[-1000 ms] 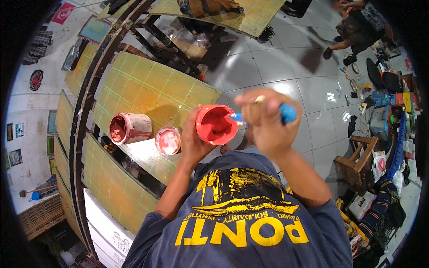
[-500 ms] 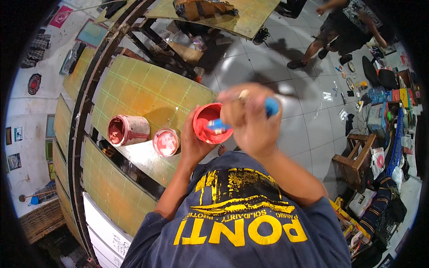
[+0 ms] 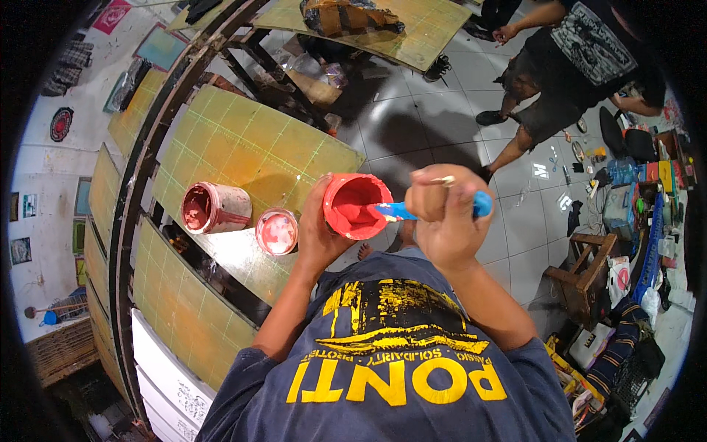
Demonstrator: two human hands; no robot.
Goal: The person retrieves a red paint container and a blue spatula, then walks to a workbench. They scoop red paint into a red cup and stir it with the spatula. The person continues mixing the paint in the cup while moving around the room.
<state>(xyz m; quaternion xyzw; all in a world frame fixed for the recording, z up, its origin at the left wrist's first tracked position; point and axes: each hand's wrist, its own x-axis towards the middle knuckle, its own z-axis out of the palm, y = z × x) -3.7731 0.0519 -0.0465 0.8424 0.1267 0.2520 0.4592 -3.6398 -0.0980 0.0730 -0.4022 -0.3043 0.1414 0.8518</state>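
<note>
My left hand (image 3: 319, 234) wraps round the side of a red paint tub (image 3: 378, 188), tilted so that its inside shows. Thick red paint (image 3: 352, 218) coats the inner wall and bottom. Closed in a fist, my right hand (image 3: 451, 225) grips a blue-handled tool (image 3: 403, 211) just right of the tub. Its tip reaches over the rim into the paint; the tip's shape is hard to make out. On the board to the left lies a larger paint-smeared tub (image 3: 230, 204), its mouth facing left. Beside it is a round lid (image 3: 278, 230) smeared red and white.
Several grid-marked boards (image 3: 254, 140) rest along a dark frame (image 3: 124, 214) on my left. A co-worker (image 3: 567, 74) stands at the upper right on the tiled floor (image 3: 434, 140). A wooden stool (image 3: 582, 276) and piled goods line the right side.
My right hand has moved right and slightly down, drawing the blue-handled tool toward the tub's right rim. The co-worker has come closer and more into view.
</note>
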